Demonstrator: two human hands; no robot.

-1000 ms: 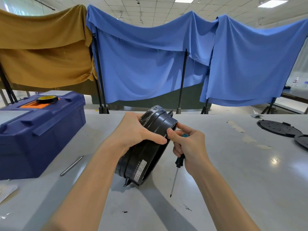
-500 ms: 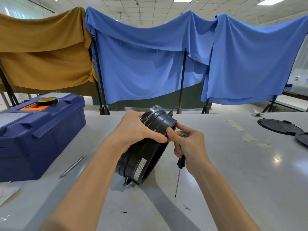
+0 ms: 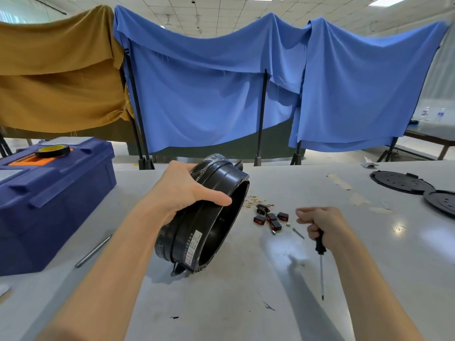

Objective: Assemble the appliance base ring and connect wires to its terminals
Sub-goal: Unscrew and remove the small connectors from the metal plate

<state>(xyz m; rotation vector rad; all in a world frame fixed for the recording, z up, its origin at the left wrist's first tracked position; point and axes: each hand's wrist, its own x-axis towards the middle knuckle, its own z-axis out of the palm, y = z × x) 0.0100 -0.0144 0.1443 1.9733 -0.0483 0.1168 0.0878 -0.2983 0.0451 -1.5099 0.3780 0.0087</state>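
— Hands first: what are they doing?
— Left hand (image 3: pixel 182 190) is gripping the black base ring (image 3: pixel 209 225) by its upper rim, holding it tilted on edge on the table (image 3: pixel 246 303). Right hand (image 3: pixel 322 223), well apart on the ring's right, is clutching a screwdriver (image 3: pixel 320 262), tip pointing down.
— And farther out?
— Small switches (image 3: pixel 270 219) and thin wires (image 3: pixel 253 199) are lying between ring and right hand. The ring's label is blurring out, unreadable.

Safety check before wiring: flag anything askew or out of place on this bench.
The base ring stands tilted on its edge, propped only by the left hand. Small switches lie scattered loose beside it.
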